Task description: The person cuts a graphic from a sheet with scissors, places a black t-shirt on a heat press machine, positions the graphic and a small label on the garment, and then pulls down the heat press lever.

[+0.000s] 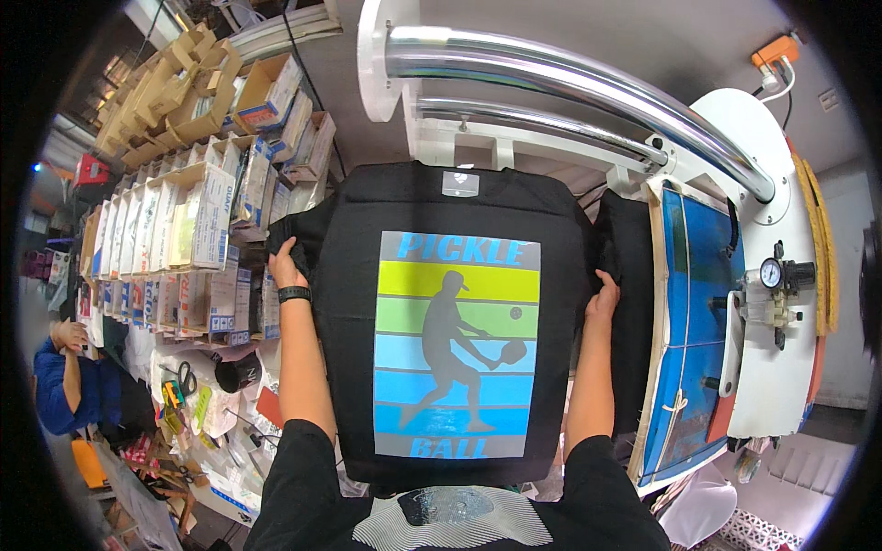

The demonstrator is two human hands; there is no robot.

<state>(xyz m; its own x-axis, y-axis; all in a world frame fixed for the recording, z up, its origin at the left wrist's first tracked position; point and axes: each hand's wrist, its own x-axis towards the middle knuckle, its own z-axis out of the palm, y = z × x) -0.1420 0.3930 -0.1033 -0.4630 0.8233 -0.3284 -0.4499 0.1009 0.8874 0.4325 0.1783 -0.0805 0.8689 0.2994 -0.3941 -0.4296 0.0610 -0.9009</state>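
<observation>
Just the head view here. The black fabric T-shirt is right in front of the wearer, spread wide with the neck pointing away. The left hand is grasping it up by the left sleeve, and the right hand has hold of the opposite sleeve side, so neither one is free. Can't tell if the lower part is resting on anything.

As for progress, I'd say the printing part looks done: the big rectangular multicolour print, with a grey player figure over green and blue bands, sits complete across the chest. Looks straight enough to me. Couldn't say if the grey border is a film or just part of the design. The shirt's not folded or stacked yet.

Off to the right there's a blue flat panel with a pale edge, next to a white machine with a thick chrome bar. Left side is piled with white-and-blue cardboard boxes.
</observation>
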